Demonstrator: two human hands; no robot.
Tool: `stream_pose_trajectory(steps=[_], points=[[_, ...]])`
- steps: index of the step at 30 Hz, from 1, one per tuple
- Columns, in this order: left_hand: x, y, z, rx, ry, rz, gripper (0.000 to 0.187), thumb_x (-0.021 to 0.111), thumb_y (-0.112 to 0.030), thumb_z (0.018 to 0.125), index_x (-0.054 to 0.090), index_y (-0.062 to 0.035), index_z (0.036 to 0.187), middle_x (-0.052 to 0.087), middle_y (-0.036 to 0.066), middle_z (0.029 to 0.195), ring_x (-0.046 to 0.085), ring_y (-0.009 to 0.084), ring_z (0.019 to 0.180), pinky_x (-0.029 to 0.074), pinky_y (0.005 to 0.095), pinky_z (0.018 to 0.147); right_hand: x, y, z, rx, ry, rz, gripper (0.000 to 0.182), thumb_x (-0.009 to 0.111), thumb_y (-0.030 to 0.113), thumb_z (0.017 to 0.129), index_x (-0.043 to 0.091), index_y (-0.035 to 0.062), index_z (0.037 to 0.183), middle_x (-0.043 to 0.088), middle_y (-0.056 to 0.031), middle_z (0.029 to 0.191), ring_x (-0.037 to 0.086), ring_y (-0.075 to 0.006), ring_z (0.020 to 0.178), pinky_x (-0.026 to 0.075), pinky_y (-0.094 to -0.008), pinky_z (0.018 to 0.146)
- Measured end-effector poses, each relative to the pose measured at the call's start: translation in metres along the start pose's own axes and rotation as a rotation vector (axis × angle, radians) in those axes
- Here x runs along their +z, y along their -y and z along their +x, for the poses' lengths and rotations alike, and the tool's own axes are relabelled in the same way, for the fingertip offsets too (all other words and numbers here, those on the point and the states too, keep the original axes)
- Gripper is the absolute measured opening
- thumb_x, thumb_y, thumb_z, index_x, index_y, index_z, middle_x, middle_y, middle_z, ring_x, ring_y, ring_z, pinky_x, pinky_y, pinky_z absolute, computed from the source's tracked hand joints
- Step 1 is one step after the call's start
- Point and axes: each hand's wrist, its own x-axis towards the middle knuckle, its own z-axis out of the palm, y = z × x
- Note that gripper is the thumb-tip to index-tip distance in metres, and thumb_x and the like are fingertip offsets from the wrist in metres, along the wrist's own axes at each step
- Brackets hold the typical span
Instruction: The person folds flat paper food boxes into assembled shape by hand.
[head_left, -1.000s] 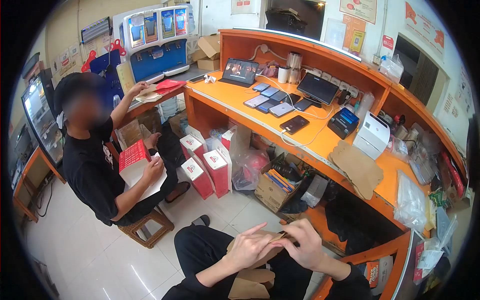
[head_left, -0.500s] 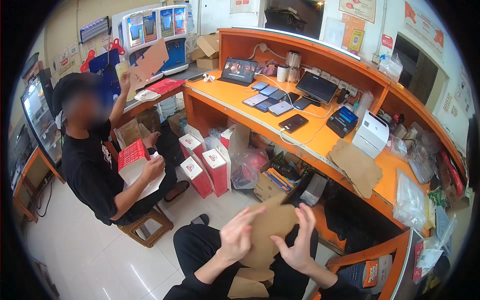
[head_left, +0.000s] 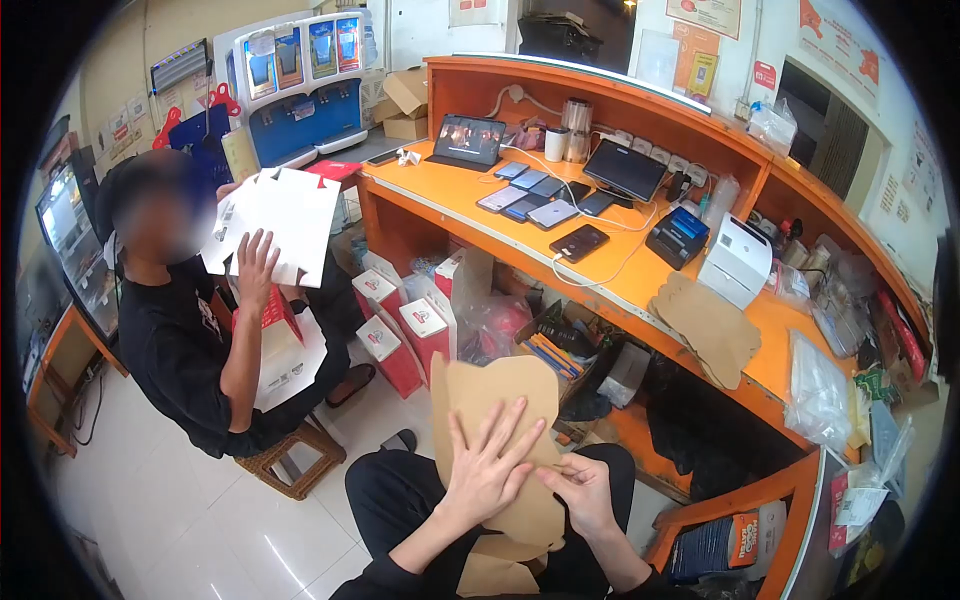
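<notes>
A brown kraft box blank (head_left: 515, 385) with scalloped edges stands tilted above my lap. My left hand (head_left: 487, 465) lies across its face, fingers spread and flat against the cardboard. At the blank's right edge, my right hand (head_left: 583, 492) pinches the cardboard between thumb and fingers. Below, another folded brown cardboard piece (head_left: 497, 572) rests on my lap, partly behind my wrists. More flat brown blanks (head_left: 705, 325) lie stacked on the orange counter.
On the left, a seated person (head_left: 190, 330) handles a white box sheet (head_left: 275, 225). Red and white boxes (head_left: 425, 325) stand on the floor. The orange counter (head_left: 620, 265) carries several phones, a tablet (head_left: 470, 140) and a white printer (head_left: 737, 262). An orange-framed shelf (head_left: 745, 510) is at my right.
My left hand has moved from the blank's left side onto its face and flattened. My right hand has lowered and closed on the edge. The other person now holds up a white sheet.
</notes>
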Motion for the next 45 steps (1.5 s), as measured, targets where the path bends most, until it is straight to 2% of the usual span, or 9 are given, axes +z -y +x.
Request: stream_pose_trajectory(steps=[8,15,24,31,34,38,42,43,45], points=[[-0.014,0.006,0.008,0.163,0.205,-0.296,0.064,0.056,-0.042,0.084,0.038,-0.0122,0.138,0.042,0.001,0.14,0.041,0.0185,0.127,0.004,0.063,0.106,0.003,0.031,-0.007,-0.143,0.102,-0.476,0.007,0.065,-0.002,0.08,0.068,-0.005,0.086,0.066,-0.0037,0.075,0.055,-0.0058,0.063,0.043,-0.0215,0.057],[-0.005,0.007,0.008,0.228,0.125,-0.411,0.023,0.062,-0.02,0.084,0.062,-0.0042,0.101,0.062,0.011,0.067,0.063,0.0251,0.068,0.03,0.0448,0.109,0.018,0.04,-0.004,-0.718,-0.048,-0.89,0.012,0.07,0.0,0.071,0.064,0.0031,0.082,0.06,-0.0082,0.075,0.055,-0.0223,0.065,0.046,-0.0285,0.06],[-0.013,0.003,0.011,0.282,0.116,-0.339,0.028,0.063,-0.017,0.081,0.062,-0.0046,0.107,0.066,0.008,0.1,0.063,0.0205,0.095,0.029,0.0501,0.108,0.016,0.054,0.0,-0.89,-0.005,-1.124,0.013,0.074,0.009,0.066,0.067,0.0082,0.077,0.057,-0.0051,0.086,0.052,-0.0218,0.08,0.04,-0.0367,0.077],[-0.02,0.004,0.014,0.118,-0.212,-0.336,0.028,0.046,-0.005,0.089,0.059,0.0001,0.113,0.062,0.014,0.114,0.061,0.0251,0.105,0.032,0.0471,0.105,0.026,0.039,0.005,-0.648,-0.279,-0.902,0.067,0.077,0.022,0.069,0.046,-0.0024,0.124,0.038,-0.0205,0.131,0.033,-0.0337,0.123,0.026,-0.0428,0.101],[-0.014,0.005,0.009,-0.112,-0.533,-0.44,0.03,0.039,-0.01,0.095,0.056,0.0076,0.111,0.064,0.02,0.106,0.065,0.0273,0.097,0.037,0.0443,0.101,0.017,0.023,0.008,-0.531,-0.2,-0.836,0.072,0.077,0.019,0.071,0.04,-0.0035,0.128,0.034,-0.0206,0.131,0.037,-0.0289,0.123,0.035,-0.0384,0.098],[-0.007,0.008,0.012,-0.254,-0.695,-0.471,0.038,0.034,-0.017,0.098,0.052,0.0141,0.11,0.065,0.023,0.099,0.066,0.0263,0.092,0.042,0.0363,0.097,0.001,0.001,0.004,0.046,0.065,-0.117,0.035,0.068,0.005,0.08,0.058,-0.0081,0.111,0.062,-0.0108,0.101,0.058,-0.0161,0.094,0.047,-0.0268,0.08],[0.0,0.004,0.021,-0.276,-0.771,-0.529,0.041,0.048,-0.024,0.094,0.053,0.0075,0.12,0.036,0.023,0.14,0.032,0.0295,0.133,0.028,0.0326,0.106,0.0,0.0,0.01,-0.181,-0.072,-0.209,0.014,0.065,0.001,0.082,0.066,-0.0066,0.094,0.064,-0.0071,0.086,0.055,-0.0101,0.075,0.043,-0.0218,0.066],[0.009,0.013,0.013,-0.203,-0.694,-0.427,0.053,0.059,-0.031,0.086,0.048,-0.0017,0.129,0.021,0.02,0.148,0.012,0.0328,0.14,0.018,0.045,0.11,-0.001,0.001,0.011,-0.24,-0.089,-0.239,0.013,0.066,0.001,0.081,0.066,-0.0063,0.092,0.063,-0.0072,0.084,0.054,-0.0101,0.073,0.042,-0.0214,0.064],[0.005,0.01,0.004,0.037,-0.395,0.008,0.06,0.06,-0.037,0.084,0.042,-0.012,0.136,0.028,0.014,0.147,0.02,0.0327,0.137,0.006,0.0579,0.106,-0.001,0.006,0.012,-0.236,-0.049,-0.339,0.013,0.065,0.001,0.081,0.066,-0.0065,0.092,0.064,-0.0072,0.087,0.055,-0.0102,0.073,0.042,-0.0214,0.064]])
